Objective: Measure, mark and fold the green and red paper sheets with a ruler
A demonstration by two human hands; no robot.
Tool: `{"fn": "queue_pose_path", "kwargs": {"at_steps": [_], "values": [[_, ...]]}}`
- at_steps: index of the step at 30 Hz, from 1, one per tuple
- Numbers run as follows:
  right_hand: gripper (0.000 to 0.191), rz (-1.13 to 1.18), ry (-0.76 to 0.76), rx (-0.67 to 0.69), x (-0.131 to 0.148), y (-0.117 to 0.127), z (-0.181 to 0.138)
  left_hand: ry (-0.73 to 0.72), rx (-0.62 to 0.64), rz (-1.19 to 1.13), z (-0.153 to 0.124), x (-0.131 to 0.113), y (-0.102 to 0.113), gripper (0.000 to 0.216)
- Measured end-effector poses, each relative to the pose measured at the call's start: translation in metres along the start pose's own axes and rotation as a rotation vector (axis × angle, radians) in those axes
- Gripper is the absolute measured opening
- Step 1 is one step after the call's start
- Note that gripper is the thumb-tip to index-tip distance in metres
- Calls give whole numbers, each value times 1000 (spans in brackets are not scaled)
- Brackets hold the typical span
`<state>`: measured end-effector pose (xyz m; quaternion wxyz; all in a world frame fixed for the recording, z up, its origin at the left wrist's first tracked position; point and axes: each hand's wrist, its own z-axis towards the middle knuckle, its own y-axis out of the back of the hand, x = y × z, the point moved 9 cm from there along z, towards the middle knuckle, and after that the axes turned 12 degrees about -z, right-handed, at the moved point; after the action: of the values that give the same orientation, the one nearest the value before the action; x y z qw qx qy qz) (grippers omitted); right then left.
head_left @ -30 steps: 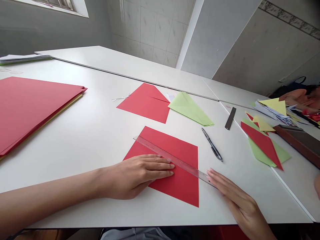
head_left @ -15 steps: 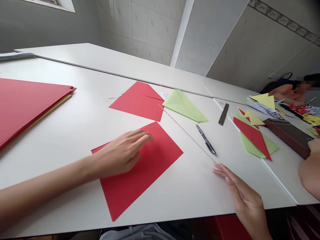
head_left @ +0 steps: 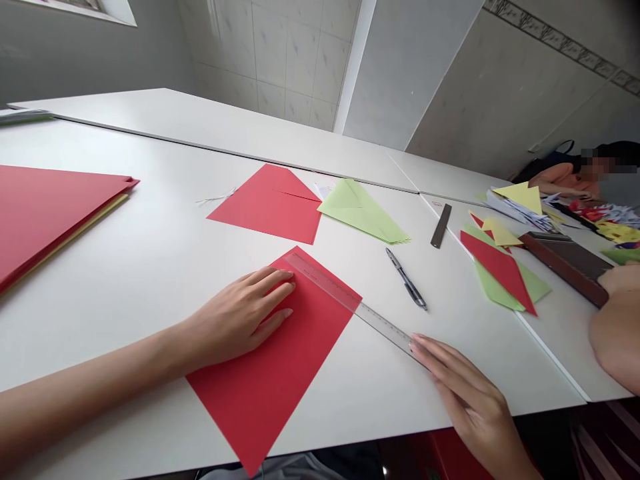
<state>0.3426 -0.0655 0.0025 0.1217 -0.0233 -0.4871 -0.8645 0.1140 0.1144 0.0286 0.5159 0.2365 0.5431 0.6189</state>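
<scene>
A sheet of red paper (head_left: 280,373) lies at a slant on the white table, one corner reaching past the front edge. My left hand (head_left: 250,310) rests on it with fingers apart, its fingertips beside the far end of a clear ruler (head_left: 365,313). The ruler lies over the upper right part of the sheet, close to its far edge, and sticks out beyond it to the right. My right hand (head_left: 465,380) grips the ruler's near end between thumb and fingers. To the right of the ruler lies a black pen (head_left: 407,280).
Further back are a cut red piece (head_left: 270,210), green paper pieces (head_left: 365,213) and a dark short ruler (head_left: 441,227). Stacked red sheets (head_left: 50,213) lie left. At right are more paper pieces (head_left: 505,273), a brown box-like object (head_left: 565,263) and another person's arm (head_left: 620,327).
My right hand has brought the ruler from its tilted position above the table down across the red sheet. The sheet has turned slightly, its lower corner shifting toward me. My left hand has flattened onto it.
</scene>
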Motion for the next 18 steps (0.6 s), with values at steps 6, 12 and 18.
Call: {"fn": "queue_pose_path", "kwargs": {"at_steps": [6,12,18], "values": [[53,-9,-14,0,-1,-2,1,67,52,-9,-2,8,-6,47],[50,20,-92,-26,-9,0,-1,137,101,-59,-4,18,-13,56],[48,34,-143,-14,-8,1,0,127,109,-61,-4,16,-13,58]]}}
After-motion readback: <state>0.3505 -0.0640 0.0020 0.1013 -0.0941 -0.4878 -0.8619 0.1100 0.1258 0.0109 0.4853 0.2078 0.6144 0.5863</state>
